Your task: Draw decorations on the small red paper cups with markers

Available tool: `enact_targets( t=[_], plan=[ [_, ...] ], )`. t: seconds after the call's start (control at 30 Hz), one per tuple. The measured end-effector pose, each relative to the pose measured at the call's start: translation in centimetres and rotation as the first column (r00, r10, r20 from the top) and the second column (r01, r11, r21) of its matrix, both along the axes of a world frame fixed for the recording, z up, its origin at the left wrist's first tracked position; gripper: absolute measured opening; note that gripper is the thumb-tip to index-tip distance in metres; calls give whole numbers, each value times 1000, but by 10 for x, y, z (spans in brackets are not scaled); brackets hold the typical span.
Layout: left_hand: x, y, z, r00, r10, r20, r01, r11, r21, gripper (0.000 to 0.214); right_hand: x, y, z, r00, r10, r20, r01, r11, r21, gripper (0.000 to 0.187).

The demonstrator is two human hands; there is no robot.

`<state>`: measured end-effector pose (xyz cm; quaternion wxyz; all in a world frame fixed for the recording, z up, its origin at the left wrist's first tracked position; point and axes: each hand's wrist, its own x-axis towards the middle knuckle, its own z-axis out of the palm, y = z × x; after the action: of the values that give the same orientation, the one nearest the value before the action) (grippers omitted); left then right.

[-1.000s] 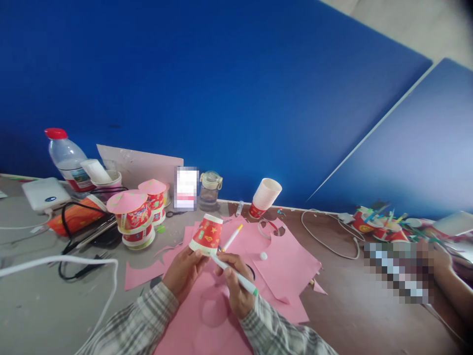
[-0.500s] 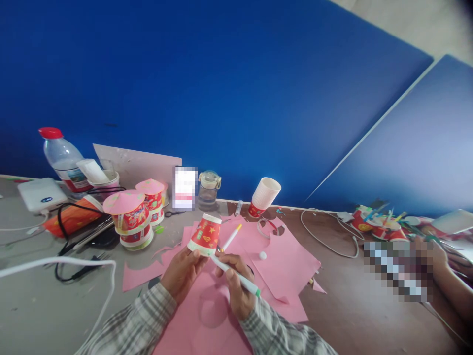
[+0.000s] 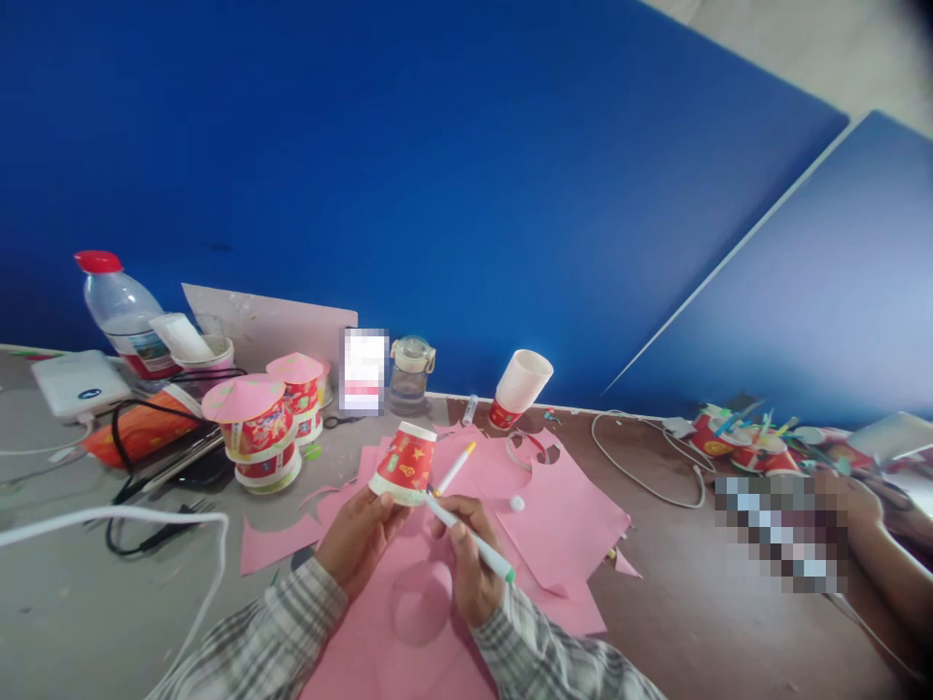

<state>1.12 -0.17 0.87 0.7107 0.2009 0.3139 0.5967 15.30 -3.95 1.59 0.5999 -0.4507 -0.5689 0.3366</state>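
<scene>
A red paper cup with gold stars and a white band along its wide rim is held tilted, rim down, by my left hand. My fingers close on it from below at the left. Pinched in my right hand is a white marker pen with a green end. Its tip is at the cup's lower right rim, where small green marks show. Under both hands lie sheets of pink paper. A second marker with a yellow end lies just behind my right hand.
Pink-roofed cup models stand at left beside cables and a red-capped bottle. Behind are a small water jar and stacked paper cups. A white cap rests on the paper. Another person's hand is at right.
The marker tip has shifted slightly right along the cup's rim, with my right hand moving a little. The cup and my left hand hold nearly the same place.
</scene>
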Motion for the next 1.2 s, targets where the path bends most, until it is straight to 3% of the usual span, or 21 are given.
enact_targets(
  t=[0.27, 0.47, 0.63, 0.8, 1.03, 1.2],
  plan=[
    [-2, 0, -7, 997, -16, 81, 18, 1000, -25, 28, -7, 7, -7, 990, -13, -143, 35, 989, 146, 34],
    [-2, 1, -9, 988, -48, 145, 55, 998, -43, 29, -6, 9, -6, 990, -124, 65, 112, 979, 168, 25],
    [-2, 2, -11, 977, -108, 181, 127, 988, -92, 33, -7, 8, -3, 965, -153, 213, 96, 961, 258, 29],
    [0, -1, -6, 944, -210, 254, 232, 971, -63, 33, -8, 11, -14, 915, -218, 339, 94, 933, 347, 37],
    [3, -6, -4, 894, -304, 330, 341, 938, -59, 33, -7, 14, -10, 901, -240, 361, 66, 899, 433, 35],
    [5, -7, -7, 916, -275, 293, 293, 956, -19, 41, -8, 15, -8, 875, -276, 397, 39, 859, 511, 37]
  ],
)
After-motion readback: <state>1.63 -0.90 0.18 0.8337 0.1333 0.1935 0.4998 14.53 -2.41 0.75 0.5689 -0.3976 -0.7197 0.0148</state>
